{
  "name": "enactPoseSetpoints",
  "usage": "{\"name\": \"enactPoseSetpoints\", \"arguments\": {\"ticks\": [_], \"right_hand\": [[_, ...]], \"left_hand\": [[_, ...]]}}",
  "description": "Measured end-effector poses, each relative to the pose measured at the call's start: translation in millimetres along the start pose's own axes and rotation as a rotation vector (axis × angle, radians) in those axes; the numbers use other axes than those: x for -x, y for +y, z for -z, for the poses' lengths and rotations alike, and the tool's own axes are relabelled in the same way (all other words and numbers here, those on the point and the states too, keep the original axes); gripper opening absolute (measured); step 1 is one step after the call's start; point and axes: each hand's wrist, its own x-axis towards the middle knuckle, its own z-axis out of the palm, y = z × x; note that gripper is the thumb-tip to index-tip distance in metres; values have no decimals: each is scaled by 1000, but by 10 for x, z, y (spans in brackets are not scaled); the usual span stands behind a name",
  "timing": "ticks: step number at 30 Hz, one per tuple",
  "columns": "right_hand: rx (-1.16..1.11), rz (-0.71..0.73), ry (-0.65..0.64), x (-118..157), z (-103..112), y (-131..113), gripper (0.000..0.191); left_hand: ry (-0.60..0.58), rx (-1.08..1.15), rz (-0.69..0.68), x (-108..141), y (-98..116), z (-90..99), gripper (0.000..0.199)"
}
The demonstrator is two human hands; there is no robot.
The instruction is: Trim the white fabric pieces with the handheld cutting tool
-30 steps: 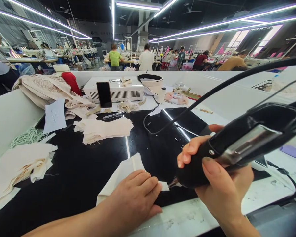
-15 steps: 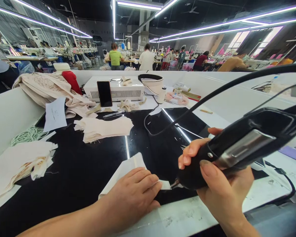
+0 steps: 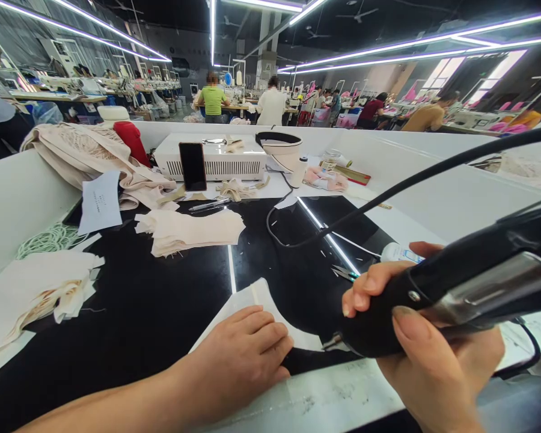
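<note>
On the black board, my left hand presses down and grips a white cloth piece, fingers close together and bent over it. Part of the cloth is hidden under the palm. In my right hand is a black corded electric hand tool, with the fingers wrapped round its body. Its narrow metal tip meets the right corner of the cloth. Small scissors lie just behind the right hand, partly covered by it.
A stack of cream cut pieces lies behind, another cloth stack at left. Further back stand a phone, a white vented box and a visor. The tool's black cable loops over the board. People work beyond the partition.
My right hand and the tool have moved right and slightly down. The cloth corner now lies flatter and shows further right; the scissors have come into view. My left hand has barely moved.
</note>
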Motion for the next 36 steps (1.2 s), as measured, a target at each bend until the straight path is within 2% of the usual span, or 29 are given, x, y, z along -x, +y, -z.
{"name": "enactPoseSetpoints", "arguments": {"ticks": [6, 13, 21, 31, 36], "right_hand": [[-1, 7, -3, -14, -11, -11, 48], [-7, 1, -3, -26, 4, -16, 48], [-98, -10, 94, -164, -208, -73, 56], [-111, 14, 41, -138, -240, 37, 57], [-73, 30, 27, -122, -241, 66, 52]], "left_hand": [[32, -19, -9, -21, -1, 15, 37], [-4, 37, 18, -23, 30, -20, 20], [-45, 11, 13, -16, 68, -26, 21], [-4, 26, 33, -109, 168, -9, 20], [0, 19, 35, -98, 162, -24, 18]]}}
